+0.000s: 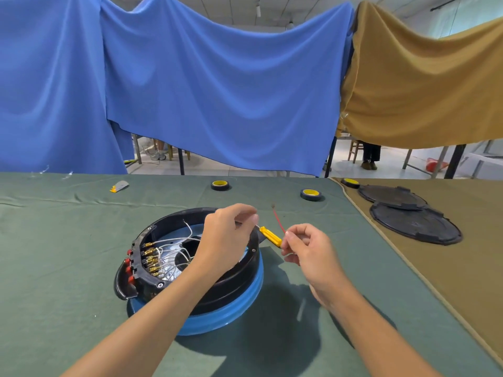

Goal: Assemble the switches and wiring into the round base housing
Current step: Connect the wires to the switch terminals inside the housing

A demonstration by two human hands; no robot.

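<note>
The round black base housing (pixel 234 278) sits on a blue ring (pixel 245 303) in the middle of the green table. Red switches (pixel 130 263) line its left wall, with brass terminals (pixel 151 258) and white wires (pixel 174 254) inside. My left hand (pixel 228 229) hovers over the housing's right rim and pinches a white wire at one end of a small yellow part (pixel 270 236). My right hand (pixel 307 248) pinches the other end of that part, together with a thin red wire (pixel 278 220) that sticks up and a white wire below.
Three rolls of black tape with yellow cores (pixel 220 184) (pixel 311 194) (pixel 350 182) lie at the back. Two black round covers (pixel 413 221) rest on the tan cloth at the right. A small grey and yellow item (pixel 119 186) lies at the back left. Blue and tan curtains hang behind.
</note>
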